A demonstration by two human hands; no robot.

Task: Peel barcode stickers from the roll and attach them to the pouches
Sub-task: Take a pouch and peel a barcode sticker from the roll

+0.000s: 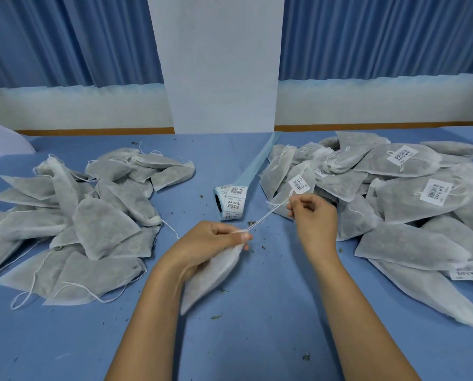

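My left hand (207, 243) grips the gathered neck of a grey-white fabric pouch (210, 276) that hangs down toward me over the blue table. My right hand (312, 215) pinches the pouch's white drawstring (265, 217), which runs taut between both hands. A barcode sticker (299, 184) stands just above my right fingertips; whether it is on the string or on a pouch behind, I cannot tell. The sticker roll (231, 202) lies on its side just beyond my hands, its blue backing strip (257, 163) trailing away.
A heap of unlabelled pouches (73, 224) covers the left of the table. A heap of pouches with barcode labels (400, 193) fills the right. Small dried herb crumbs (216, 316) dot the blue tablecloth (257, 339). A white pillar and blue curtains stand behind.
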